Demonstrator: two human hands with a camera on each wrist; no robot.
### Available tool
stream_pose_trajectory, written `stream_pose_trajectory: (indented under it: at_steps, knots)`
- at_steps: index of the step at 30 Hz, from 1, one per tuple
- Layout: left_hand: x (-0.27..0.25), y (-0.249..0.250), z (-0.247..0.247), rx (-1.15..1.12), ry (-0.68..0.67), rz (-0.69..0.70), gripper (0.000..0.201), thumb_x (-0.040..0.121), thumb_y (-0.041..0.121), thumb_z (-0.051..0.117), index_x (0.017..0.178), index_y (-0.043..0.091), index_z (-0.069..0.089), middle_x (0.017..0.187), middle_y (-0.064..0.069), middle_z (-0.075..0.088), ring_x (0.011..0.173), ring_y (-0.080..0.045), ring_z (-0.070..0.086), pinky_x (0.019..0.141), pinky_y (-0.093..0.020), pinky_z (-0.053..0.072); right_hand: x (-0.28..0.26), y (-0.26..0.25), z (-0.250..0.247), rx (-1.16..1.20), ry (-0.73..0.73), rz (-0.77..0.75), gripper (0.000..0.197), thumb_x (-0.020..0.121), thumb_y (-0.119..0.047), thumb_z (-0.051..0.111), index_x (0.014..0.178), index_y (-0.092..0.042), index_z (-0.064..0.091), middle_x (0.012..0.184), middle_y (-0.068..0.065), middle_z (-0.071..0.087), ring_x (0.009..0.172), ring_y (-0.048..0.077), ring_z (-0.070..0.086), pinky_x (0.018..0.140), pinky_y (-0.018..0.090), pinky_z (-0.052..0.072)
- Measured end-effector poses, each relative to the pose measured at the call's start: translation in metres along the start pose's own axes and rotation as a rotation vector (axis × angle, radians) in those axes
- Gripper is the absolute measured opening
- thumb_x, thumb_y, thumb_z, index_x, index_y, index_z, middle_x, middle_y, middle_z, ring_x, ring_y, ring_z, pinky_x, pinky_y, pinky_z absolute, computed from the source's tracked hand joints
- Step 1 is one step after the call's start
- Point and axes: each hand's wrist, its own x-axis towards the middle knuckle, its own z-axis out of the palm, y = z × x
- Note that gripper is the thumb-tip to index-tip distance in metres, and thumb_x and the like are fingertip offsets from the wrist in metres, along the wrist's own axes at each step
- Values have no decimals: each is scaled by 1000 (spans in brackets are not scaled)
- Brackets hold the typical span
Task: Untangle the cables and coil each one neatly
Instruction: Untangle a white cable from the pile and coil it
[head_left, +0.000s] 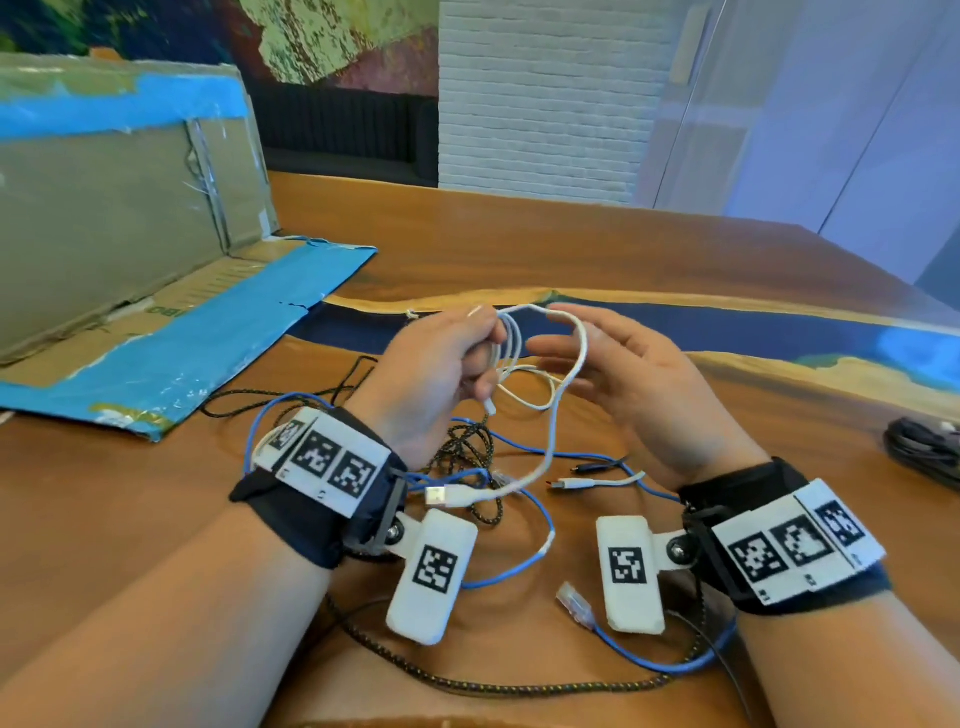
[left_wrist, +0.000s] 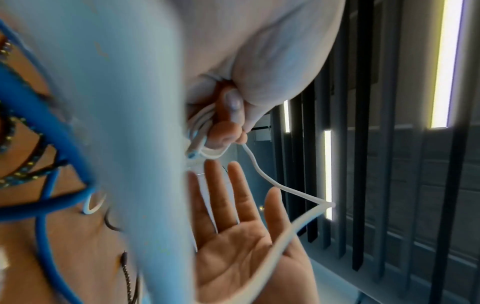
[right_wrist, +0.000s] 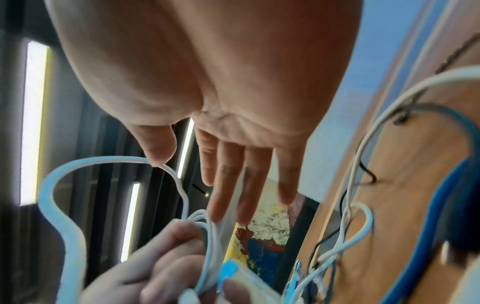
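The left hand (head_left: 441, 364) has its fingers curled around several loops of the white cable (head_left: 569, 374) and pinches them together above the table. The right hand (head_left: 639, 384) is spread, with straight fingers, just beside the left one; the newest and biggest loop of the white cable runs over its thumb and hangs down in front of its palm. From this loop the free end goes down toward the left wrist and finishes in a USB plug (head_left: 439, 497).

So the step in hand seems to be the coiling of the white cable, and it looks almost finished. I think the next move asks the right hand to bring this last loop into the left hand's grip and then tuck in the free end.

Below and between both wrists, the blue cable (head_left: 524, 564) and the black braided cable (head_left: 467, 680) lie crossed over each other on the wooden table (head_left: 519, 249).
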Motion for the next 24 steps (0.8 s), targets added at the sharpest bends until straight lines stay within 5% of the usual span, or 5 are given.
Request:
stream_pose_trajectory:
  at_steps: [5, 10, 13, 17, 24]
  knots:
    - [1, 0, -2, 44, 18, 19, 33, 111, 23, 38, 86, 9, 55, 52, 6, 28, 50, -15, 35, 54, -23, 39, -1, -5, 1, 307, -103, 151, 57, 96, -55, 47, 136, -15, 59, 104, 19, 74, 73, 32, 72, 83, 44, 58]
    - [-1, 2, -2, 5, -28, -10, 36, 111, 26, 39, 83, 10, 55, 53, 5, 26, 50, -16, 33, 54, -24, 37, -1, 1, 8, 294, -17, 54, 24, 102, -4, 53, 123, -6, 63, 75, 11, 65, 45, 16, 52, 60, 35, 60]
    - [-6, 8, -2, -241, -164, -95, 41, 110, 32, 36, 82, 8, 54, 53, 4, 23, 50, -16, 25, 53, -24, 33, 2, 1, 2, 270, 107, 27, 21, 103, -4, 51, 109, -7, 72, 72, 7, 63, 39, 10, 32, 38, 22, 35]
    - [-9, 9, -2, -480, -304, -100, 42, 105, 25, 34, 99, 1, 67, 59, 2, 26, 54, -17, 38, 76, -36, 37, 2, 3, -2, 60, 157, 5, 19, 103, -9, 57, 102, -13, 75, 72, 7, 66, 39, 11, 27, 37, 19, 24]
    - [-9, 7, 9, -468, -130, 38, 40, 109, 25, 36, 141, 10, 54, 86, 3, 74, 109, -14, 71, 85, -34, 52, -6, 5, 11, -160, -141, 89, 24, 103, -9, 58, 118, -16, 75, 78, 10, 71, 39, 18, 46, 45, 33, 53]
